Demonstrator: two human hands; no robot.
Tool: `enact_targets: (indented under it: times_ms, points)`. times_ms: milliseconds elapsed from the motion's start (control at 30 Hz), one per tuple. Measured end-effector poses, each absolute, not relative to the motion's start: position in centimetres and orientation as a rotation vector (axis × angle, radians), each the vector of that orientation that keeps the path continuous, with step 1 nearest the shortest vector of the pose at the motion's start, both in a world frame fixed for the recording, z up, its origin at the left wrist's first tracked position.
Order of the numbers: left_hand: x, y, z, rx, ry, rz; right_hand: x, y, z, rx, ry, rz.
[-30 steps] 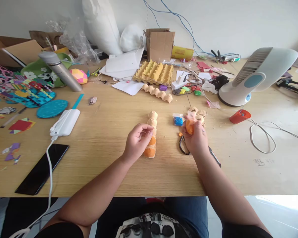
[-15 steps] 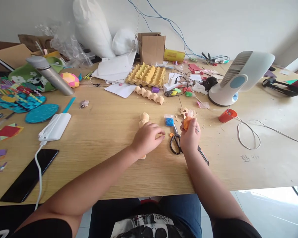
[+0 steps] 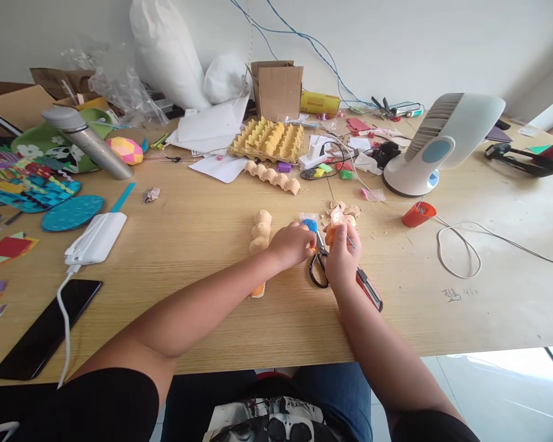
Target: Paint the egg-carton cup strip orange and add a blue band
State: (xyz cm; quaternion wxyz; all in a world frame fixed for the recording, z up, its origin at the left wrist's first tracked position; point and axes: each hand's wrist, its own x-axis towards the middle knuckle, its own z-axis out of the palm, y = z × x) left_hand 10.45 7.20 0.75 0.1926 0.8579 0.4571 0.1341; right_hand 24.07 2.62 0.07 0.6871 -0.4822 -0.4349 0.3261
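Observation:
My left hand is closed in a pinch above the scissors, with a small bit of orange clay at its fingertips. My right hand grips a packet of orange clay in clear plastic, and a thin blue stick pokes out of that hand. A packet of blue clay lies just beyond my left fingers. Left of that hand stretches an egg-carton strip, its near end orange and partly hidden by my arm. Beside my right wrist is a red and black utility knife.
Torn carton scraps lie beyond my right hand. An orange-red cup and a white fan stand to the right. A yellow egg tray sits at the back. Leftward are a power bank and a phone.
My left hand has moved right, off the carton strip, and pinches the orange bit that lay by the scissors. My right hand has come slightly left and lower, still holding the clay packet.

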Motion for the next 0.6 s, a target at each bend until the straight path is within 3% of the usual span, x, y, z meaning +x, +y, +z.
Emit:
enact_targets:
  times_ms: [267,500,600]
  points:
    - [2.2,-0.1,3.6,2.565,1.02,1.317,23.1,2.0,0.2,-1.09,-1.025,0.742]
    - [-0.6,-3.8,4.5,2.52,0.935,1.637,21.8,1.1,-1.0,-1.005,-1.118,0.9]
    - [0.0,-3.6,3.8,2.217,0.992,1.636,22.0,0.8,-1.5,-1.01,-1.251,0.929]
